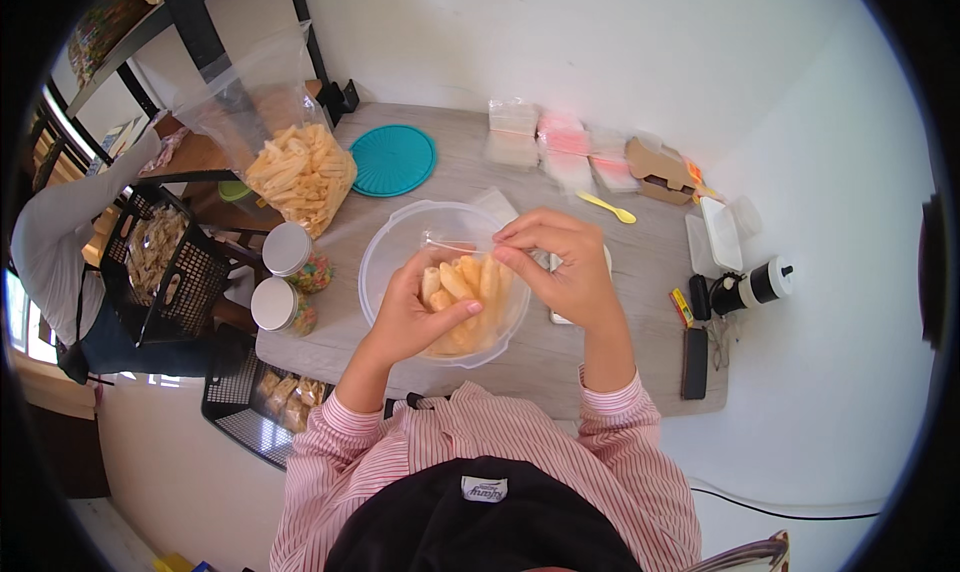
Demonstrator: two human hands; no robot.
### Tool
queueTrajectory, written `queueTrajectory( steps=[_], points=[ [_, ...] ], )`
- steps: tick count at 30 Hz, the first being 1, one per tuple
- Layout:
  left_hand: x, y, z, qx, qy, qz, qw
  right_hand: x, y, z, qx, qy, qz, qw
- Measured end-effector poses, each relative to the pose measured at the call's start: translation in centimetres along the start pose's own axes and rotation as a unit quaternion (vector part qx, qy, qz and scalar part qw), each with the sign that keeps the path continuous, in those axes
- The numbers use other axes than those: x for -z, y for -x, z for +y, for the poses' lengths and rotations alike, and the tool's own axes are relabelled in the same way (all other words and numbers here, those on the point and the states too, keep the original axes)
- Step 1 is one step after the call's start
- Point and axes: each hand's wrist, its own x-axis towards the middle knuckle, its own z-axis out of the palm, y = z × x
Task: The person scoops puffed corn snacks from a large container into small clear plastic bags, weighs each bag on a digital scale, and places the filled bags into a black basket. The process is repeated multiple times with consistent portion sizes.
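Note:
My left hand (420, 302) holds a small clear plastic bag (431, 236) of pale orange, tube-shaped snacks (469, 283). At the bag's top right corner, my right hand (562, 264) pinches the zip-style edge between thumb and fingertips. Directly below is a wide translucent plastic bowl (366, 272), its inside largely hidden by my hands and the bag. A white flat object (559, 318) lies partly covered by my right hand. Beyond the bowl's left rim, a large clear bag (300, 171) of the same kind of snacks stands with its top up, beside a round teal lid (394, 161).
Two white-lidded jars (287, 249) stand at the table's left edge. Toward the wall lie plastic bag packs (513, 133), a cardboard box (660, 171) and a yellow spoon (607, 207). Rightward are a bottle (754, 283) and phone (694, 363). Another person's sleeve (67, 197) is beside a black crate (169, 272).

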Motion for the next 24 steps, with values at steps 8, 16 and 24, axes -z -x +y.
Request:
queueTrajectory(
  steps=[8, 16, 24],
  points=[
    [-0.4, -0.4, -2.0, -0.047, 0.027, 0.073, 0.996, 2.7, 2.1, 3.2, -0.034, 0.081, 0.106, 0.99],
    [1.1, 1.3, -4.5, -0.032, -0.009, 0.115, 0.993, 8.0, 11.6, 17.3, -0.286, 0.048, 0.448, 0.846],
    [1.2, 1.5, -4.8, -0.015, 0.016, 0.133, 0.991, 5.6, 18.4, 26.2, -0.352, 0.072, 0.557, 0.749]
  ],
)
